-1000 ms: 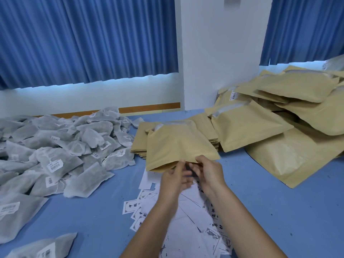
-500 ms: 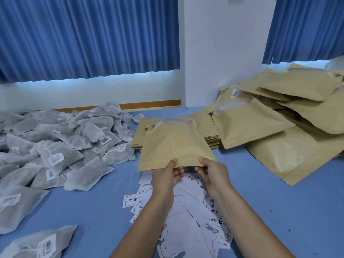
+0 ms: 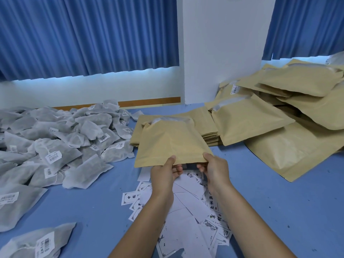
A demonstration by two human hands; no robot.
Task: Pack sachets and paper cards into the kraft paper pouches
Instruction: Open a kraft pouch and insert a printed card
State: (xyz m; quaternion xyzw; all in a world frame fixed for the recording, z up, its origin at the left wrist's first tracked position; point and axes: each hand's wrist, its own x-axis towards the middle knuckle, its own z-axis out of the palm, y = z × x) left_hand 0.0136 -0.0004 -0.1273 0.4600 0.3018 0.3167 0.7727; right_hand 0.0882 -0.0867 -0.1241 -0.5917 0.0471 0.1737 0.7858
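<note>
A filled kraft paper pouch (image 3: 167, 142) is held just above the blue table by its near edge, its open mouth pointing away with a white sachet showing inside. My left hand (image 3: 164, 173) pinches that edge from the left, thumb on top. My right hand (image 3: 214, 167) pinches it at the right corner. White paper cards (image 3: 188, 207) with black print lie scattered beneath my hands and forearms. A large heap of grey-white sachets (image 3: 55, 144) with barcode labels covers the table's left side.
A flat stack of empty kraft pouches (image 3: 204, 125) lies behind the held pouch. Filled pouches (image 3: 290, 116) pile up at the right against a white pillar (image 3: 219, 53). Blue curtains hang behind. Bare blue table (image 3: 279, 198) shows at the right front.
My hands moved from fingering the pouch's near edge together to pinching it apart at two points. The pouch now lies flatter, lifted slightly toward me.
</note>
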